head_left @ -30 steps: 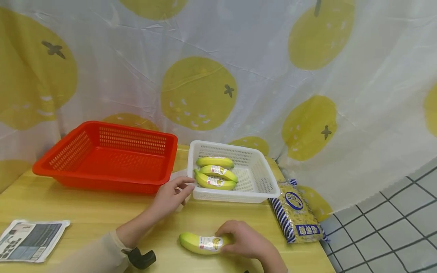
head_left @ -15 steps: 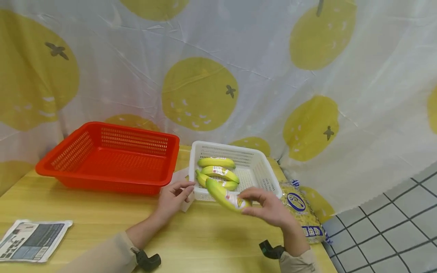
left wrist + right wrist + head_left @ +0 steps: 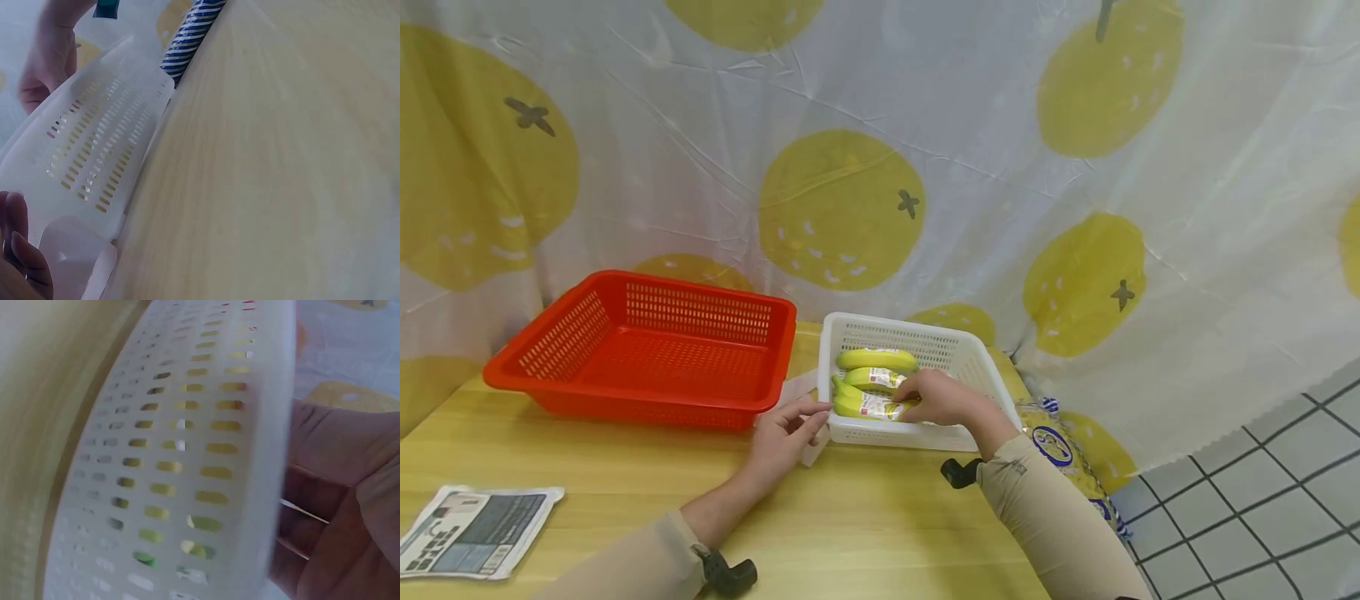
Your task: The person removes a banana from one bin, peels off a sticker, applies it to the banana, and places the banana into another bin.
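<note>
A white plastic basket (image 3: pixel 925 435) holds several yellow-green bananas, each with a printed label. In the head view, my right hand (image 3: pixel 943 397) reaches over the near rim and grips the nearest labelled banana (image 3: pixel 874 406), low among the others; its fingertips are partly hidden. Behind it lie a second banana (image 3: pixel 868 379) and a farther banana (image 3: pixel 880 359). My left hand (image 3: pixel 780 437) rests against the basket's near left corner, fingers loosely bent, fingertips touching the rim. In the right wrist view, the basket wall (image 3: pixel 181 456) hides the banana and the fingertips of my right hand (image 3: pixel 340 506).
A red plastic basket (image 3: pixel 647 404) stands left of the white one. A noodle-like bag (image 3: pixel 1063 450) with blue stripes lies to the right, partly behind my right sleeve. A flat printed packet (image 3: pixel 478 529) lies at the table's left. A white sheet-like piece (image 3: pixel 814 450) shows beside my left hand.
My right hand has lifted a banana from the table and carried it forward into the white basket. My left hand has stayed at the basket's corner.
</note>
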The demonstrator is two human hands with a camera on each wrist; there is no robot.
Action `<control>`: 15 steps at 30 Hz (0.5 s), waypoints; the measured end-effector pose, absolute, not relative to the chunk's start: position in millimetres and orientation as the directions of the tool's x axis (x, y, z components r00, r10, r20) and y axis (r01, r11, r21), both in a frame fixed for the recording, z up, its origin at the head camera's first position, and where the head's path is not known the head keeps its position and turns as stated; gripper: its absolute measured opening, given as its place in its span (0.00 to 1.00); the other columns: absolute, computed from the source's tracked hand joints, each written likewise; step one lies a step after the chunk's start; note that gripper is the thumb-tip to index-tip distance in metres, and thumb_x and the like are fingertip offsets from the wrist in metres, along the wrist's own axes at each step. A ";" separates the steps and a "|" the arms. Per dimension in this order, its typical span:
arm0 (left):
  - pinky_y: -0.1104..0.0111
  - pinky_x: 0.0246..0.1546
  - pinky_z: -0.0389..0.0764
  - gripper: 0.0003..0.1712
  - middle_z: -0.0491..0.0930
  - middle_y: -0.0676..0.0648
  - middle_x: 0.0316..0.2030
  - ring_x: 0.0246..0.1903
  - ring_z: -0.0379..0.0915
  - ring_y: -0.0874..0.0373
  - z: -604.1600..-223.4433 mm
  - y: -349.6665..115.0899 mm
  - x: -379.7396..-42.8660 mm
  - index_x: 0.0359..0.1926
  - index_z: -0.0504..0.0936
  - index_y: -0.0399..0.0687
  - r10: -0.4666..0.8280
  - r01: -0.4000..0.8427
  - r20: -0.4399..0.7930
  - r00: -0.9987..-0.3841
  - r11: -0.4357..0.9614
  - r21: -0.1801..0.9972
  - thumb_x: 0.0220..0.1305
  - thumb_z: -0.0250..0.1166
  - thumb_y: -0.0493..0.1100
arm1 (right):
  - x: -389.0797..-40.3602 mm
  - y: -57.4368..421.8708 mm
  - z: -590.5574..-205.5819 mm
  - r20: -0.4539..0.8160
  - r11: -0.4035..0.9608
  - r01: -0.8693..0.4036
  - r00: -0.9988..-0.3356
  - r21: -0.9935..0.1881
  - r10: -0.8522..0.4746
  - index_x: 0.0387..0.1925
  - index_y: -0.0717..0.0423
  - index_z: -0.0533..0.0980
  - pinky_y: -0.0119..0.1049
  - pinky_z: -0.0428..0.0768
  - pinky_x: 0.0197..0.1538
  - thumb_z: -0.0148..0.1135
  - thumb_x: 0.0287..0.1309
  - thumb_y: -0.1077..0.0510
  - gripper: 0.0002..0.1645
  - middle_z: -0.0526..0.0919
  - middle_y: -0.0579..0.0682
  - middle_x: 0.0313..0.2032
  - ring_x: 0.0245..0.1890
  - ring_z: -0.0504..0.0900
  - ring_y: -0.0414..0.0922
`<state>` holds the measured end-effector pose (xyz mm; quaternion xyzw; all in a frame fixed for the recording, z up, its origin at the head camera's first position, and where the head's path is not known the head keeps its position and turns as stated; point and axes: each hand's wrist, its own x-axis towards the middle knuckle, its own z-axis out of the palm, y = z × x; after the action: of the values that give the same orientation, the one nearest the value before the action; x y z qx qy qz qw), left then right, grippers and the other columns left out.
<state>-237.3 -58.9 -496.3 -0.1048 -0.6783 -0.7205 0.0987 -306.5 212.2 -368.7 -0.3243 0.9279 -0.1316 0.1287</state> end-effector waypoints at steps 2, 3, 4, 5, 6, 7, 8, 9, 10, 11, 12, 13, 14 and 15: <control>0.74 0.22 0.74 0.13 0.81 0.44 0.36 0.28 0.80 0.57 -496.5 -58.1 -237.3 0.49 0.90 0.46 -0.005 0.284 0.284 -0.959 -0.058 0.957 0.65 0.73 0.43 | -309.6 210.4 -375.4 -0.163 0.750 -0.563 -0.751 -0.346 -0.639 0.49 0.51 0.87 0.37 0.82 0.54 0.72 0.63 0.59 0.13 0.88 0.44 0.47 0.49 0.85 0.41; 0.74 0.22 0.74 0.13 0.81 0.45 0.36 0.28 0.80 0.57 -496.5 -57.8 -237.4 0.49 0.90 0.46 -0.006 0.286 0.286 -0.958 -0.060 0.956 0.65 0.73 0.43 | -310.6 209.9 -378.1 -0.170 0.751 -0.557 -0.752 -0.354 -0.637 0.48 0.50 0.87 0.37 0.82 0.54 0.72 0.63 0.59 0.12 0.89 0.44 0.47 0.49 0.85 0.41; 0.74 0.22 0.73 0.13 0.81 0.44 0.36 0.28 0.80 0.57 -496.7 -57.5 -237.6 0.49 0.90 0.46 -0.007 0.288 0.288 -0.958 -0.059 0.956 0.65 0.73 0.43 | -311.3 209.4 -380.2 -0.179 0.754 -0.548 -0.753 -0.363 -0.634 0.47 0.50 0.87 0.37 0.82 0.53 0.71 0.63 0.60 0.11 0.89 0.43 0.46 0.49 0.85 0.41; 0.74 0.22 0.73 0.13 0.81 0.44 0.36 0.28 0.80 0.57 -496.6 -57.4 -237.4 0.49 0.90 0.47 -0.008 0.290 0.290 -0.957 -0.063 0.955 0.65 0.73 0.42 | -312.0 209.3 -382.0 -0.189 0.757 -0.537 -0.755 -0.374 -0.628 0.47 0.50 0.87 0.37 0.82 0.53 0.70 0.64 0.61 0.10 0.89 0.43 0.46 0.49 0.86 0.41; 0.74 0.22 0.73 0.13 0.81 0.44 0.36 0.28 0.80 0.57 -496.9 -57.4 -237.6 0.49 0.90 0.47 -0.008 0.292 0.293 -0.956 -0.065 0.954 0.65 0.73 0.42 | -313.0 209.2 -383.9 -0.197 0.760 -0.527 -0.757 -0.382 -0.624 0.46 0.49 0.88 0.37 0.83 0.53 0.70 0.64 0.61 0.10 0.89 0.43 0.46 0.49 0.86 0.41; 0.74 0.22 0.73 0.13 0.81 0.44 0.36 0.28 0.80 0.57 -497.3 -57.7 -237.8 0.49 0.90 0.47 -0.009 0.295 0.295 -0.955 -0.067 0.953 0.65 0.73 0.42 | -313.5 209.0 -384.9 -0.210 0.765 -0.511 -0.760 -0.392 -0.616 0.46 0.49 0.88 0.37 0.83 0.53 0.70 0.64 0.62 0.10 0.89 0.43 0.46 0.48 0.86 0.42; 0.74 0.22 0.74 0.13 0.81 0.44 0.36 0.28 0.80 0.57 -497.1 -57.9 -237.8 0.49 0.90 0.47 -0.009 0.298 0.298 -0.955 -0.069 0.952 0.65 0.73 0.42 | -314.1 208.9 -385.7 -0.222 0.769 -0.496 -0.762 -0.403 -0.608 0.46 0.50 0.88 0.37 0.83 0.53 0.69 0.64 0.62 0.10 0.89 0.43 0.46 0.48 0.87 0.42; 0.74 0.22 0.73 0.13 0.81 0.44 0.36 0.28 0.80 0.57 -497.2 -58.4 -237.6 0.49 0.90 0.47 -0.008 0.298 0.298 -0.954 -0.067 0.952 0.65 0.73 0.42 | -315.0 209.0 -386.9 -0.235 0.774 -0.482 -0.765 -0.410 -0.600 0.46 0.49 0.88 0.37 0.83 0.53 0.69 0.64 0.62 0.11 0.90 0.43 0.46 0.48 0.87 0.42; 0.74 0.22 0.73 0.13 0.81 0.43 0.36 0.28 0.80 0.57 -497.3 -58.8 -237.4 0.50 0.90 0.46 -0.005 0.298 0.298 -0.954 -0.066 0.952 0.65 0.73 0.42 | -316.0 209.3 -388.3 -0.242 0.778 -0.473 -0.767 -0.413 -0.595 0.46 0.49 0.88 0.38 0.83 0.53 0.69 0.64 0.62 0.11 0.90 0.43 0.45 0.48 0.87 0.42; 0.74 0.22 0.74 0.13 0.81 0.43 0.36 0.28 0.80 0.57 -497.3 -59.1 -237.2 0.50 0.90 0.46 -0.003 0.300 0.300 -0.954 -0.066 0.952 0.65 0.73 0.42 | -317.3 209.9 -390.2 -0.248 0.782 -0.466 -0.769 -0.415 -0.590 0.45 0.48 0.88 0.38 0.83 0.53 0.69 0.64 0.62 0.10 0.90 0.42 0.45 0.47 0.87 0.41; 0.74 0.22 0.74 0.13 0.81 0.43 0.36 0.28 0.80 0.57 -497.6 -59.5 -237.3 0.50 0.90 0.46 0.000 0.298 0.298 -0.954 -0.064 0.953 0.65 0.73 0.42 | -318.6 210.4 -391.9 -0.251 0.784 -0.464 -0.769 -0.412 -0.588 0.45 0.47 0.89 0.38 0.84 0.52 0.70 0.64 0.61 0.10 0.90 0.42 0.44 0.47 0.87 0.41; 0.74 0.22 0.73 0.14 0.81 0.43 0.36 0.28 0.80 0.57 -497.6 -59.8 -237.3 0.50 0.90 0.45 0.001 0.296 0.296 -0.955 -0.063 0.953 0.65 0.73 0.43 | -319.7 210.5 -393.1 -0.256 0.787 -0.462 -0.770 -0.408 -0.584 0.44 0.46 0.89 0.38 0.83 0.52 0.70 0.64 0.61 0.10 0.90 0.42 0.43 0.46 0.87 0.41; 0.74 0.22 0.73 0.14 0.81 0.43 0.36 0.28 0.80 0.57 -497.5 -60.0 -237.3 0.50 0.90 0.45 0.003 0.293 0.294 -0.956 -0.061 0.954 0.65 0.73 0.43 | -321.2 210.6 -394.8 -0.256 0.791 -0.464 -0.772 -0.399 -0.582 0.44 0.45 0.89 0.38 0.83 0.52 0.70 0.64 0.61 0.10 0.90 0.41 0.43 0.46 0.87 0.40; 0.74 0.22 0.73 0.14 0.81 0.43 0.36 0.28 0.80 0.56 -497.9 -60.3 -237.7 0.50 0.90 0.46 0.003 0.290 0.291 -0.957 -0.057 0.955 0.65 0.73 0.43 | -322.7 210.6 -396.6 -0.256 0.796 -0.465 -0.775 -0.387 -0.578 0.43 0.44 0.89 0.38 0.83 0.52 0.70 0.64 0.60 0.09 0.90 0.40 0.42 0.45 0.87 0.39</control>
<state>-237.7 -60.3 -497.9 -0.1080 -0.6792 -0.7190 0.0997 -322.7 210.6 -396.6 -0.2805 0.9296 -0.1530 0.1838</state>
